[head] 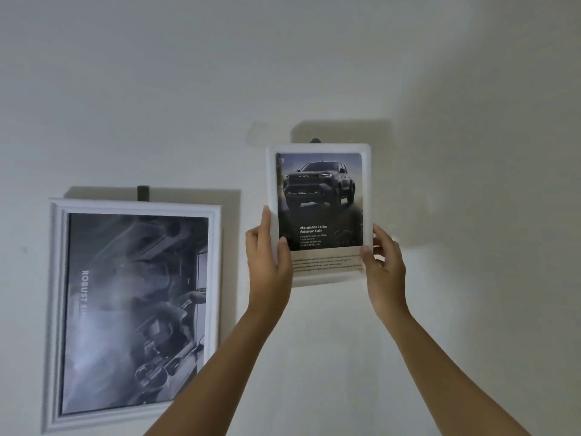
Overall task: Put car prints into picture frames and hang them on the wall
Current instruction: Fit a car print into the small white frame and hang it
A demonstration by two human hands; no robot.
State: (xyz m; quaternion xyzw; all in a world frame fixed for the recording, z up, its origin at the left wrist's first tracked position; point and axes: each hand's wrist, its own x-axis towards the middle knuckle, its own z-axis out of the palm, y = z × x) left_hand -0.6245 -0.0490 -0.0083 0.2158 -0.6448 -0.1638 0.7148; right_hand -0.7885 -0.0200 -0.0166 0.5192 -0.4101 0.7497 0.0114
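Two bare forearms rise from the near bottom edge toward the wall, and each ends in a hand clasped on the same picture frame. The left hand [267, 256] grips the lower left edge of the small white frame [319, 212], thumb laid over the front and fingers wrapped behind. The right hand [385, 262] grips the lower right corner the same way, thumb on the front and fingers curled around the back. So both hands are closed on this one frame, holding it upright against the white wall [471, 89].

Inside the frame is one car print [319, 196], showing a dark pickup truck from the front with lines of small text beneath it. At the middle of the frame's top edge sits a small dark hook [315, 141]; whether the frame already hangs on it cannot be told.

To the left and lower on the wall hangs a second, larger white frame [58, 309], slightly tilted, with a grey print [135, 309] of a car interior turned sideways. Above its top edge is one dark hanger [143, 193].

In all: two hands, two frames, two prints, two dark fittings.
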